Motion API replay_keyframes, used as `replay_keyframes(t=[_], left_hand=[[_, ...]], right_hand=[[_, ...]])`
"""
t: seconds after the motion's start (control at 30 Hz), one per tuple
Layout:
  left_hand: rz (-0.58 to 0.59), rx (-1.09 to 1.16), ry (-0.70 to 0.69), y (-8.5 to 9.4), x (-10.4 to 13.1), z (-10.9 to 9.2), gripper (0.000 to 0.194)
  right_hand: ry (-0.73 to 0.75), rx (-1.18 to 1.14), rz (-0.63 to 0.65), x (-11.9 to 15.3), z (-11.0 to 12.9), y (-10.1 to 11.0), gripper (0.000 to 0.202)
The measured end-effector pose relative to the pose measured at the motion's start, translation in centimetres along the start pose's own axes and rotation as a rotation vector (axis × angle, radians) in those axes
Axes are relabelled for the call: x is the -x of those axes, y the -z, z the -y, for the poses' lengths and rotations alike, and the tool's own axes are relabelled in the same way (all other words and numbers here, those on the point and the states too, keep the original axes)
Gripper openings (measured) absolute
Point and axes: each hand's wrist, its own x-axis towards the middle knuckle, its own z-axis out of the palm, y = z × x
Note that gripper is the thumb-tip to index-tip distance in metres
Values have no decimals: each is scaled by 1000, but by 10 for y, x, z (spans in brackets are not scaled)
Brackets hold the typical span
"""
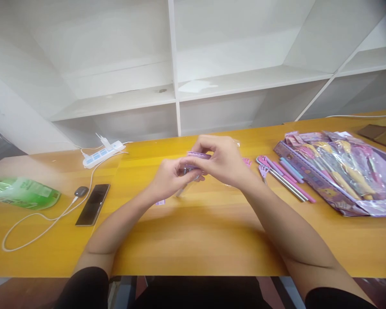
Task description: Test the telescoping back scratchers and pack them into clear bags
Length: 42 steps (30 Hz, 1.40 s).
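Note:
Both my hands meet above the middle of the table, closed around one small thing. My left hand grips it from the left with thumb and fingers pressed together. From above and the right, my right hand pinches its upper part. What shows is a purple strip along the top and a glimpse of clear, bluish material between the fingers; my fingers cover the rest. A blurred greyish end sticks out below my left hand. A small purple-and-white printed card lies on the table beneath my left wrist.
At right, a purple display box holds several bagged, brush-like items. Pink, blue and silver rods lie beside it, near pink and purple fork-shaped pieces. At left are a power strip, a phone, a white cable and a green pouch.

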Motion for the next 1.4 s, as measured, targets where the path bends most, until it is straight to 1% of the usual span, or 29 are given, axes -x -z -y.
replay_keyframes(t=[0.13,0.23,0.33,0.47,0.53,0.67,0.8,0.93,1.03,1.17,1.27,1.4], left_hand=[[-17,-4,12,-2,0,1,32],[-17,36,19,-1,-1,1,31],[-18,88,25,-1,-1,2,30],[-13,157,21,0,-1,3,28],[-9,180,23,0,-1,2,27],[-19,148,22,-1,-1,-1,29],[-47,87,39,-2,0,-3,32],[-39,74,70,-3,0,-1,36],[-41,68,93,-4,0,3,37],[-46,93,76,-5,0,6,31],[-37,93,54,-6,0,5,28],[-22,80,67,-6,-1,2,31]], right_hand=[[39,47,-43,0,0,-2,34],[82,84,-76,-2,-3,-4,31],[116,90,-83,-3,-6,-6,31],[160,78,-81,-5,-7,-5,44],[156,81,-72,-6,-7,-5,47],[101,57,-41,-7,-7,-5,40],[25,-10,12,-6,-6,-6,35],[-61,-98,109,-6,-5,-2,30],[-54,-120,173,-7,-6,3,25],[-23,-117,234,-8,-9,6,25],[-67,-165,295,-9,-9,9,25],[-117,-234,404,-9,-11,20,26]])
